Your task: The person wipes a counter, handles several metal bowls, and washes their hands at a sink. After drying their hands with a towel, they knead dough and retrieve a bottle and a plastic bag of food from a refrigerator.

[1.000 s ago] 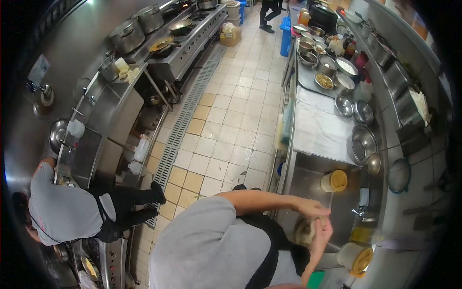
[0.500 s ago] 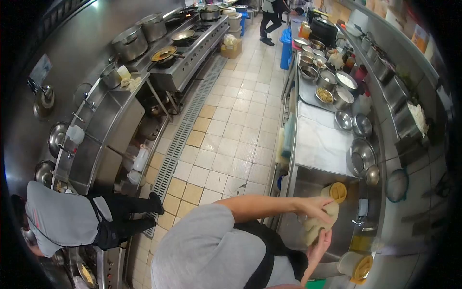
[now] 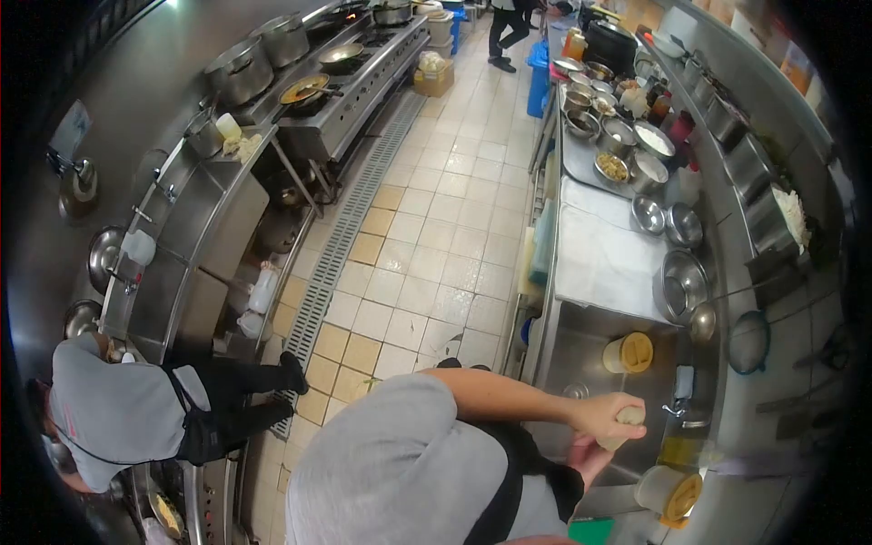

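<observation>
the steel sink (image 3: pixel 581 350) lies under your hands, with the yellow-lidded tub (image 3: pixel 629 352) beyond them and the tap (image 3: pixel 677 407) just past your knuckles. half a second ago the cloth hung stretched out between your hands; now it's a tight wad lower over the sink, so the wringing looks well along. your left hand (image 3: pixel 598 413) is closed over the cloth (image 3: pixel 629 417) from above, and your right hand (image 3: pixel 589 456) clasps it from below.

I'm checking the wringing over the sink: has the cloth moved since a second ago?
Yes. The cloth has shifted right, closer to the tap, and is bunched into a tighter wad.
</observation>
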Available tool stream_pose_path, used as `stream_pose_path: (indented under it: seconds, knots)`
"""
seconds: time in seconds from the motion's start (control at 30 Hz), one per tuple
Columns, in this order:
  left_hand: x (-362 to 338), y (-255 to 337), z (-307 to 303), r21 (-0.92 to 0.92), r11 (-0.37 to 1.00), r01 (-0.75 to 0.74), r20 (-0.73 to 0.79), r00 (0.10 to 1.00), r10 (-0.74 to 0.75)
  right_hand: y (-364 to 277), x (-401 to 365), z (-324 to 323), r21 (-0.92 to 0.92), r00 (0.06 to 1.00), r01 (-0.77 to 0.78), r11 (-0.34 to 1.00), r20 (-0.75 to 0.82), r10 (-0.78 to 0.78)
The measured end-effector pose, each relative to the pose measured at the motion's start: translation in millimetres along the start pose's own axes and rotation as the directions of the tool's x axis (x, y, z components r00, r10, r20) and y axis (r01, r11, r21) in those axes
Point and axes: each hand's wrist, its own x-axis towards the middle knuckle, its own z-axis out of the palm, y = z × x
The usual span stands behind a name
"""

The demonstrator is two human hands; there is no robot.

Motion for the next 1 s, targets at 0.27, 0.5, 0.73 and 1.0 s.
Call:
stream_pose_path:
  seconds: [0.27, 0.5, 0.73, 1.0]
  knots:
    - [9, -33, 12, 0.073, 0.995, 0.071, -0.358, 0.933, -0.04, -41, 10, 40, -0.357, 0.991, 0.122, 0.926, -0.004, -0.132]
    - [-15, -11, 30, -0.026, 0.988, 0.155, -0.307, 0.939, -0.156, -42, 4, 69, -0.575, 0.912, 0.385, 0.721, 0.118, -0.393]
    - [-9, 11, 32, 0.169, 0.964, 0.206, -0.182, 0.968, -0.175, -24, -11, 53, -0.154, 0.984, 0.154, 0.976, 0.108, -0.139]
    - [15, -1, -18, 0.883, 0.456, 0.11, -0.069, 0.992, -0.106, -16, -17, 15, 0.203, 0.997, -0.054, 0.978, 0.059, 0.043]
